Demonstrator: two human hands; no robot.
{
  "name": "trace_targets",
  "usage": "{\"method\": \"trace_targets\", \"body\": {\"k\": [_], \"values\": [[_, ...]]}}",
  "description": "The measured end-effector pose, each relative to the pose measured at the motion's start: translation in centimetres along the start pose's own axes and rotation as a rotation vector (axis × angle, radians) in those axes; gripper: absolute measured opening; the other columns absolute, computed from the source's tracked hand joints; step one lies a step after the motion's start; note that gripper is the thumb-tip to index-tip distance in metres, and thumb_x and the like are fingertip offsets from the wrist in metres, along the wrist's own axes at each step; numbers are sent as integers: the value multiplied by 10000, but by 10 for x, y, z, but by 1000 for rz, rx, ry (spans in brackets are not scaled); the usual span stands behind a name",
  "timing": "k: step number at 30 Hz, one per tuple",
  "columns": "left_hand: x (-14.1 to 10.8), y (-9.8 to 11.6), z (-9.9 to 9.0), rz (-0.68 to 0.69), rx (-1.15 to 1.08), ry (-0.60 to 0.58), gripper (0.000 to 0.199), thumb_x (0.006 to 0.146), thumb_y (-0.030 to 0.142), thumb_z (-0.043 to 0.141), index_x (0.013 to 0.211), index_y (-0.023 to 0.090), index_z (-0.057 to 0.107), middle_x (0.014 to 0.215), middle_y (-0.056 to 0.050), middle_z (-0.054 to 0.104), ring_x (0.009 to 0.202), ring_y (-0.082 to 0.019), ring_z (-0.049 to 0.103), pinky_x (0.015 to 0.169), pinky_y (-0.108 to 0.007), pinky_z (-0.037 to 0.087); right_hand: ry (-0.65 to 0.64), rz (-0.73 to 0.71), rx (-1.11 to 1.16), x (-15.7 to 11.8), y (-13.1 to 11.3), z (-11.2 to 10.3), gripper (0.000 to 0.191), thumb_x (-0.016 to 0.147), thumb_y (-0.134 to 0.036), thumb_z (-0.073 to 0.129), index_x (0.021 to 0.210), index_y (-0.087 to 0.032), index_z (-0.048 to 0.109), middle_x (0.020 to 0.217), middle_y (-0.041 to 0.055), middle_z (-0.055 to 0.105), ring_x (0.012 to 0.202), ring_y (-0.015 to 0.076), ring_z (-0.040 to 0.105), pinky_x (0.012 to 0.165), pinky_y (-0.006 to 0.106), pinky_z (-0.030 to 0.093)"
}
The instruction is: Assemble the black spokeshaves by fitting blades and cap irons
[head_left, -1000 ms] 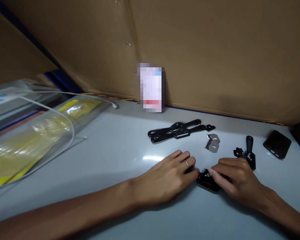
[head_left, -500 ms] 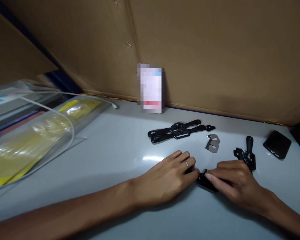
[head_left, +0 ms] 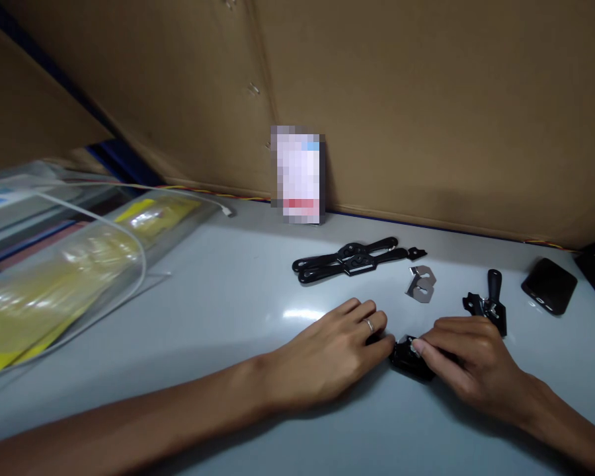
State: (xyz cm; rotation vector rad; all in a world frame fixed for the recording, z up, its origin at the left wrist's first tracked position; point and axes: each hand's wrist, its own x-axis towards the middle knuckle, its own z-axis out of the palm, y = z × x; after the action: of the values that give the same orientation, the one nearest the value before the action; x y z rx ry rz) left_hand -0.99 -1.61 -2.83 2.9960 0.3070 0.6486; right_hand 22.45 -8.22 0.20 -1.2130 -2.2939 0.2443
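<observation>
A black metal tool lies on the grey table between my hands. My left hand, with a ring on one finger, rests at its left end, fingers curled and closed round a part mostly hidden under them. My right hand pinches at the tool's top from the right, thumb and forefinger together over a small shiny part. Behind my right hand lies a similar black tool with a handle pointing away. Two flat silver blades lie beyond the hands, and black two-handled tools are side by side farther left.
Yellow items in a clear plastic bag fill the left side, with a white cable across them. A blurred upright screen leans on the cardboard wall. A black glossy object lies at the right.
My right thumb and forefinger have shifted slightly right on the black tool, showing more of its top. My left hand has hardly moved.
</observation>
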Motion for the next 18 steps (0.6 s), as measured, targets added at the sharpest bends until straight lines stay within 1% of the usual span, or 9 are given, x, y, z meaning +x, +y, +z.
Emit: {"method": "trace_targets", "body": {"k": [3, 5, 12, 18], "values": [[0, 0, -1, 5, 12, -4, 213, 1021, 115, 454, 1133, 128, 635, 920, -68, 617, 846, -219, 509, 740, -346, 420, 2, 100, -63, 0, 6, -1, 430, 1015, -215, 500, 588, -193, 554, 536, -28, 482, 481, 99, 418, 514, 281, 314], [1, 0, 0, 6, 22, -11, 196, 1020, 115, 467, 1126, 132, 632, 915, -63, 624, 853, -216, 514, 747, -343, 417, -15, 133, -106, -1, 10, -1, 446, 1009, -221, 498, 564, -193, 531, 522, -31, 474, 467, 96, 416, 511, 278, 311], [1, 1, 0, 7, 34, -13, 173, 1014, 114, 487, 1121, 129, 623, 894, -52, 634, 830, -212, 513, 736, -337, 396, -34, 96, -107, -1, 5, 1, 434, 975, -176, 488, 542, -190, 516, 501, -34, 486, 446, 89, 408, 498, 274, 296], [1, 1, -1, 9, 21, -11, 179, 1031, 112, 459, 1090, 121, 627, 880, -48, 645, 813, -210, 508, 722, -342, 385, -68, 44, -137, -3, 4, 1, 428, 975, -176, 484, 551, -186, 537, 511, -25, 498, 454, 95, 397, 499, 289, 276]]}}
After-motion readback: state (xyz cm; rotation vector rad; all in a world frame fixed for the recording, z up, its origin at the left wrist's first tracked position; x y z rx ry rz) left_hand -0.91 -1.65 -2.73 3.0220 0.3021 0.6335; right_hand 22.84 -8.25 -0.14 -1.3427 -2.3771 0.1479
